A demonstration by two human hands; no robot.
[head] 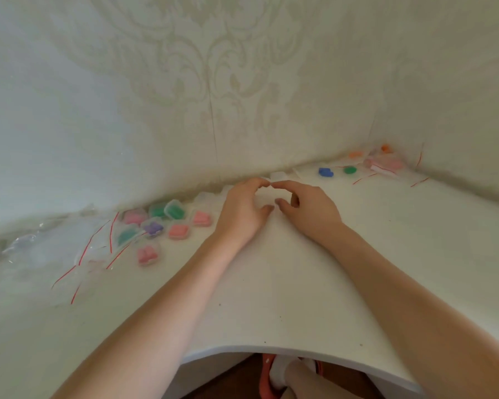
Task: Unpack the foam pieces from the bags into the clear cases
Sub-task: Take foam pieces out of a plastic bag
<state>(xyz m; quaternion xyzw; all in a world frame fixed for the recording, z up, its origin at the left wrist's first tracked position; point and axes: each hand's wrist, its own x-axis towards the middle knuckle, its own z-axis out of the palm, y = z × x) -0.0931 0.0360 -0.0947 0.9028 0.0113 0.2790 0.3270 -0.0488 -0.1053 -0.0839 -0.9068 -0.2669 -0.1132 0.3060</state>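
Foam pieces (153, 229) already sit in clear cases (179, 231) near the table's (271, 283) back-left edge; loose ones, blue (325, 172) and green (349, 169), lie toward its back-right corner. My left hand (242, 211) and right hand (308, 210) curl together at the back edge, fingertips meeting; I cannot tell what they grasp. Empty bags (78, 263) lie by the left edge.

Bare forearms, unsleeved; white socks (277, 372) in red slippers (267, 381).
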